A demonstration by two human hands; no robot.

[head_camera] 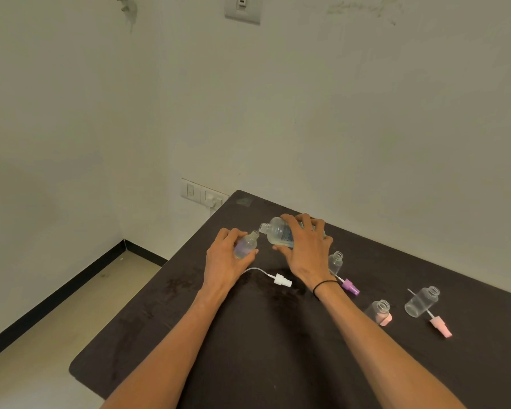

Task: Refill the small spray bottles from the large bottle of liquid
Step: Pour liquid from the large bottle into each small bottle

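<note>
The right hand (303, 246) covers the rear of the big bottle (279, 232) — its base is hidden, its label print too small to read. The left hand (227, 256) hides the small bottle's (245, 246) near side. Both forearms run off the bottom edge — the table (278, 349) too.

- Left hand (223, 258), fingers curled in a grip, forearm stretched forward.
- Right hand (306, 246), fingers spread and clasping, a black band on its wrist.

On the table (248, 364), the pump (282, 280) lies between both hands; three open bottles (336, 262) stand right of it.
</note>
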